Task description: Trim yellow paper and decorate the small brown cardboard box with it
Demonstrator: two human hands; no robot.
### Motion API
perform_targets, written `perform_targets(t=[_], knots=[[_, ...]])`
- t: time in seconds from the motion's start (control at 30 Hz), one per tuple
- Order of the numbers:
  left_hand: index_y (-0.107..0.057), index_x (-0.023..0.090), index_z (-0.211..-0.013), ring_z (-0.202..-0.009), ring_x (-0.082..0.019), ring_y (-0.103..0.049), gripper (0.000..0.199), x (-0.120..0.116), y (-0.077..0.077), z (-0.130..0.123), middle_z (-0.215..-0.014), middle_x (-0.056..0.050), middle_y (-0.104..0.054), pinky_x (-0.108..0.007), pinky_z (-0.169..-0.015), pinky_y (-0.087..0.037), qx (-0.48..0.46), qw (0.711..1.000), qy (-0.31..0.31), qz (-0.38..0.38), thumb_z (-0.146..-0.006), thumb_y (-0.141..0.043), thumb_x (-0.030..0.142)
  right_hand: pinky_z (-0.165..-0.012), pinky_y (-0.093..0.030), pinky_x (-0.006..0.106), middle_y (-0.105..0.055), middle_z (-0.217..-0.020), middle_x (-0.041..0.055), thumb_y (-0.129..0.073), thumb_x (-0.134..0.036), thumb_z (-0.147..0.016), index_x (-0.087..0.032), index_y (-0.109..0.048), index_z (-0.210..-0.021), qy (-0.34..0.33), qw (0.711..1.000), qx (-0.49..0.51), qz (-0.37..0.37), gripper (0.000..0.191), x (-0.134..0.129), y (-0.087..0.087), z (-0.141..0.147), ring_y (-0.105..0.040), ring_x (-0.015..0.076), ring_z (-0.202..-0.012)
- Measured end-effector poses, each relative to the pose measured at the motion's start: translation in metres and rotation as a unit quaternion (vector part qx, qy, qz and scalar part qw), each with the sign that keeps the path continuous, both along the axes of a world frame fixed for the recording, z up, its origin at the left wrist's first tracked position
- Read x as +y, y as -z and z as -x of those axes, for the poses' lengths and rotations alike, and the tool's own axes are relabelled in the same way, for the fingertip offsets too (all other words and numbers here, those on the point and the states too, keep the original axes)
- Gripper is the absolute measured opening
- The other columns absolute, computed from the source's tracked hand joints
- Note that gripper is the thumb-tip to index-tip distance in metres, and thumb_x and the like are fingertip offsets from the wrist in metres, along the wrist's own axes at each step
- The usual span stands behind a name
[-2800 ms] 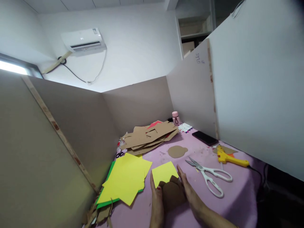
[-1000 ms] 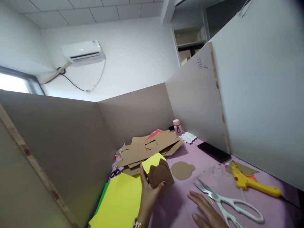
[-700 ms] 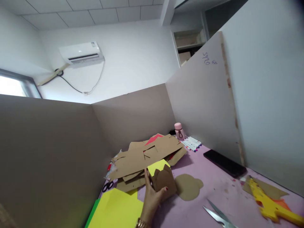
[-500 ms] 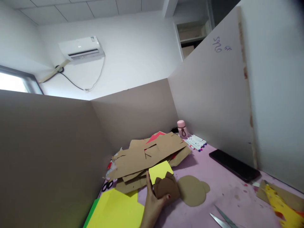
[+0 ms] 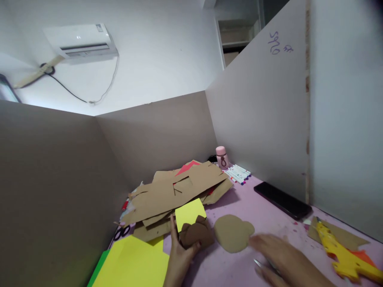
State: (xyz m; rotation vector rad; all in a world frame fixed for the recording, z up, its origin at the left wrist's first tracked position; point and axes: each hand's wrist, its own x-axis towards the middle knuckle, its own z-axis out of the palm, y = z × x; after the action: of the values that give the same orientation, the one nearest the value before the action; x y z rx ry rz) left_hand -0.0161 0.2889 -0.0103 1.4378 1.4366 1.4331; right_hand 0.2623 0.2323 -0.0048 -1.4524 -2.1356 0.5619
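Observation:
My left hand [image 5: 181, 251] grips a dark brown cutout [image 5: 197, 235] with pointed edges, together with a yellow paper piece [image 5: 190, 213] behind it. Just right of these, a tan rounded cardboard cutout [image 5: 232, 233] lies flat on the pink surface. My right hand [image 5: 279, 257], smeared by motion, is over the scissors [image 5: 257, 263], whose blade tip shows beside the fingers. Whether the fingers hold the scissors cannot be made out.
Stacked cardboard [image 5: 167, 199] lies at the back, with yellow sheets [image 5: 134, 263] and black-handled scissors [image 5: 121, 232] at left. A pink bottle [image 5: 222, 158], markers [image 5: 237, 174], a phone [image 5: 283, 200] and a yellow glue gun [image 5: 341, 255] are farther right. Grey partitions [image 5: 158, 131] enclose the table.
My right hand has come into view from the lower right, over the scissors. The view has shifted, so things appear farther left. My left hand keeps its hold on the brown and yellow pieces.

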Motion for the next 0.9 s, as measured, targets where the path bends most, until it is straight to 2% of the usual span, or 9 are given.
perform_targets(t=[0.07, 0.13, 0.23, 0.33, 0.43, 0.53, 0.67, 0.77, 0.9], knots=[[0.001, 0.022, -0.143, -0.112, -0.025, -0.051, 0.109, -0.001, 0.0, -0.001, -0.137, -0.013, -0.038, -0.033, -0.094, -0.041, -0.006, 1.0, 0.015, -0.004, -0.06, -0.07, 0.028, -0.093, -0.042, 0.036, -0.061, -0.117, 0.0127, -0.057, -0.025, -0.076, -0.016, -0.057, -0.117, 0.049, 0.997, -0.059, 0.031, 0.042, 0.04, -0.009, 0.0, -0.055, 0.0267, -0.109], [0.002, 0.019, -0.143, -0.118, -0.025, -0.047, 0.109, 0.0, 0.001, -0.001, -0.142, -0.015, -0.033, -0.032, -0.097, -0.038, -0.005, 1.0, 0.02, -0.013, -0.061, -0.068, 0.026, -0.076, -0.049, 0.036, -0.066, -0.101, 0.0153, -0.058, -0.034, -0.076, -0.009, -0.062, -0.102, 0.083, 0.992, -0.078, 0.06, 0.036, 0.071, -0.012, 0.006, -0.063, 0.0266, -0.088], [0.002, 0.016, -0.143, -0.129, -0.025, -0.035, 0.108, 0.001, 0.002, -0.001, -0.148, -0.015, -0.022, -0.03, -0.103, -0.033, 0.006, 1.0, 0.018, -0.018, -0.06, -0.067, 0.025, -0.078, -0.047, 0.041, -0.061, -0.106, 0.0127, -0.063, -0.042, -0.075, -0.011, -0.061, -0.097, 0.124, 0.983, -0.114, 0.072, 0.038, 0.094, -0.006, 0.02, -0.059, 0.0267, -0.094], [0.003, 0.017, -0.143, -0.127, -0.026, -0.039, 0.108, 0.001, 0.002, -0.001, -0.147, -0.015, -0.024, -0.032, -0.102, -0.035, -0.007, 1.0, 0.025, -0.015, -0.061, -0.067, 0.026, -0.082, -0.046, 0.043, -0.06, -0.108, 0.0064, -0.061, -0.037, -0.082, -0.016, -0.059, -0.101, 0.139, 0.979, -0.127, 0.083, 0.029, 0.101, 0.005, 0.028, -0.057, 0.0229, -0.097], [0.003, 0.02, -0.143, -0.124, -0.027, -0.043, 0.108, 0.001, 0.001, -0.001, -0.145, -0.015, -0.028, -0.035, -0.102, -0.035, -0.03, 0.999, 0.036, -0.011, -0.062, -0.067, 0.027, -0.075, -0.051, 0.039, -0.063, -0.101, 0.0044, -0.057, -0.034, -0.086, -0.016, -0.058, -0.105, 0.133, 0.98, -0.109, 0.098, 0.026, 0.107, 0.011, 0.022, -0.062, 0.0197, -0.087], [0.004, 0.024, -0.143, -0.125, -0.029, -0.042, 0.109, 0.003, 0.003, 0.0, -0.142, -0.014, -0.032, -0.04, -0.102, -0.035, -0.052, 0.998, 0.044, 0.001, -0.061, -0.068, 0.028, -0.071, -0.053, 0.037, -0.064, -0.1, 0.0036, -0.056, -0.032, -0.087, -0.015, -0.057, -0.106, 0.125, 0.982, -0.097, 0.099, 0.024, 0.114, 0.01, 0.005, -0.063, 0.0184, -0.084], [0.002, 0.024, -0.143, -0.123, -0.031, -0.043, 0.111, 0.009, 0.011, 0.004, -0.137, -0.014, -0.038, -0.042, -0.102, -0.035, -0.049, 0.998, 0.037, -0.001, -0.059, -0.069, 0.03, -0.075, -0.052, 0.039, -0.064, -0.1, 0.0039, -0.057, -0.031, -0.087, -0.015, -0.059, -0.102, 0.133, 0.98, -0.121, 0.079, 0.022, 0.116, 0.007, -0.011, -0.062, 0.019, -0.086], [-0.004, 0.024, -0.143, -0.122, -0.031, -0.044, 0.107, 0.013, 0.014, 0.005, -0.131, -0.013, -0.045, -0.043, -0.102, -0.034, -0.047, 0.998, 0.027, -0.01, -0.059, -0.069, 0.033, -0.079, -0.049, 0.041, -0.062, -0.103, 0.0043, -0.058, -0.032, -0.085, -0.016, -0.06, -0.097, 0.14, 0.98, -0.133, 0.054, 0.02, 0.112, 0.006, -0.011, -0.06, 0.0204, -0.092], [-0.005, 0.023, -0.142, -0.118, -0.032, -0.047, 0.107, 0.011, 0.013, 0.005, -0.13, -0.013, -0.046, -0.043, -0.101, -0.036, -0.041, 0.999, 0.017, -0.009, -0.057, -0.069, 0.032, -0.08, -0.045, 0.039, -0.06, -0.1, 0.0065, -0.062, -0.029, -0.079, -0.015, -0.06, -0.089, 0.132, 0.985, -0.108, 0.018, 0.018, 0.099, 0.003, -0.007, -0.056, 0.0227, -0.094]])
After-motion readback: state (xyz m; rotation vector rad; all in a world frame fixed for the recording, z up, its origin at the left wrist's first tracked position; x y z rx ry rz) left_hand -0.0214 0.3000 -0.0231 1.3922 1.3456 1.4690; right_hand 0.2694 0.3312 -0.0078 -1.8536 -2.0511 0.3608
